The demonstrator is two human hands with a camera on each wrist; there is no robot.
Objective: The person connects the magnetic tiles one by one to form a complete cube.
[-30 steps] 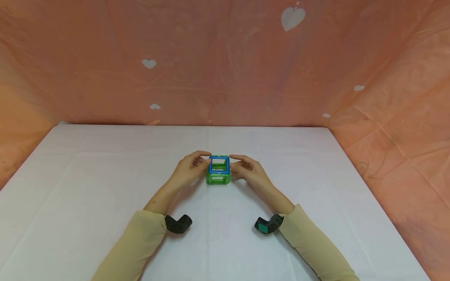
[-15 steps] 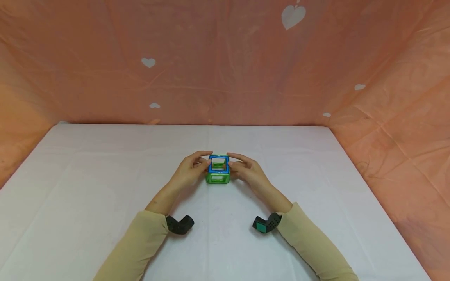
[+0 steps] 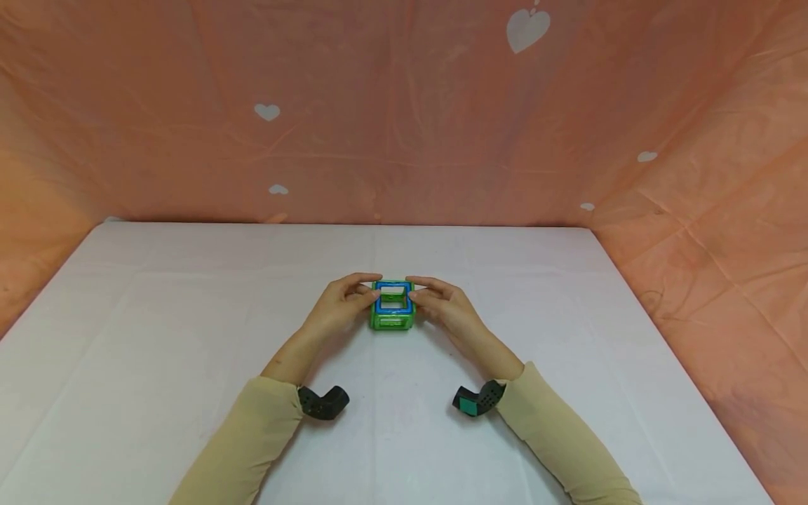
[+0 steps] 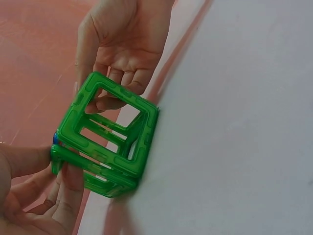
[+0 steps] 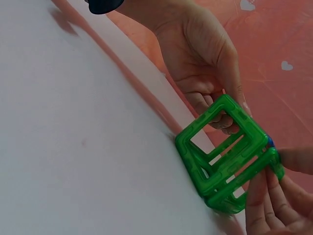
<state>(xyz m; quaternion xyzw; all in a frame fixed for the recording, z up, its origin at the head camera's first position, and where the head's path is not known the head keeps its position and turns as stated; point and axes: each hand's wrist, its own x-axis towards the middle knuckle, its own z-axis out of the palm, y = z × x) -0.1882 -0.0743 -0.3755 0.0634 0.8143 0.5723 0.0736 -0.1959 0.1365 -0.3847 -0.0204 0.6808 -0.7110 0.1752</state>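
Note:
A small cube of green square magnetic tiles [image 3: 393, 325] stands on the white table, with a blue square magnetic tile [image 3: 393, 310] lying across its top. The green frames [image 4: 105, 155] have open centres, so the far sides show through. On the cube's left, my left hand [image 3: 341, 304] pinches the upper edge between thumb and fingers. From the other side my right hand [image 3: 451, 308] pinches the opposite upper edge in the same way. Both wrist views show only a sliver of blue tile [image 5: 271, 142] beside a thumb; the rest is hidden.
A white cloth [image 3: 189, 421] covers the table. Orange sheeting with white hearts [image 3: 404, 126] rises behind it and at the sides. Each wrist carries a black device [image 3: 323, 403] near a beige sleeve [image 3: 246, 435].
My right fingertips have moved left, in against the cube's edge and the blue tile. Green edges now show on both sides of the blue tile. The left hand has barely shifted.

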